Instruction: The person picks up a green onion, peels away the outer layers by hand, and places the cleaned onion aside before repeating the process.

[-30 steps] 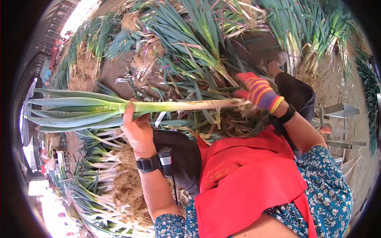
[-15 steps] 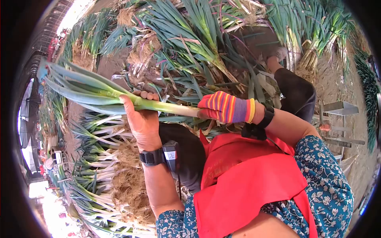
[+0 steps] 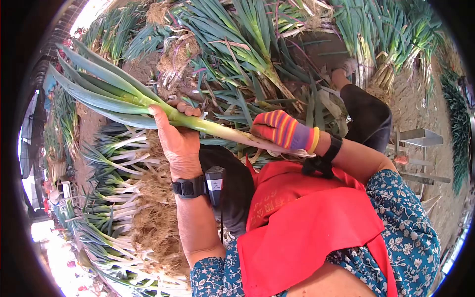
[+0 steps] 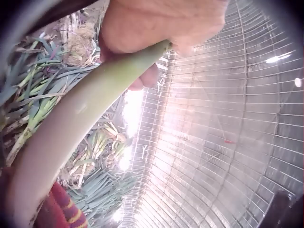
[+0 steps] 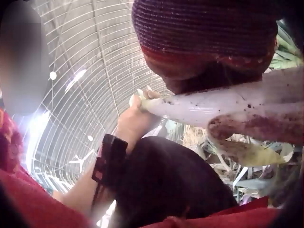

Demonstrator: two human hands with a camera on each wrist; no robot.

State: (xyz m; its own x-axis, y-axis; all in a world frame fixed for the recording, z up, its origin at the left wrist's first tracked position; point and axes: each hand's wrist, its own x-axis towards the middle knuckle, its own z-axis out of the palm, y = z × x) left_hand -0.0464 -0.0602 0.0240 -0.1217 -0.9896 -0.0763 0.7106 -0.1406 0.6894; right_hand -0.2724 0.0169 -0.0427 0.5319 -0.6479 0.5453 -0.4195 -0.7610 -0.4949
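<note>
One leek [image 3: 217, 129] slants across the front of the body in the head view, its green leaves fanned at the upper left and its pale stalk at the lower right. The bare left hand [image 3: 179, 143] grips it just below the leaves, thumb on the near side, fingertips over the far side. Around the white lower stalk curls the right hand [image 3: 287, 130], in a striped glove. In the right wrist view the stalk [image 5: 190, 108] has dark soil specks, and gloved fingers [image 5: 256, 130] lie along it. Its root end is mostly hidden.
Leeks with brown roots [image 3: 161, 222] lie in a row at the lower left. Leafy leeks [image 3: 247, 54] are heaped ahead, with upright bundles [image 3: 363, 49] at the upper right. A metal stand [image 3: 421, 136] is at the right, beside the bent knee.
The right hand has come from the root end onto the stalk and gripped it. The leek has tilted, leaves up and root end down, and moved nearer the apron.
</note>
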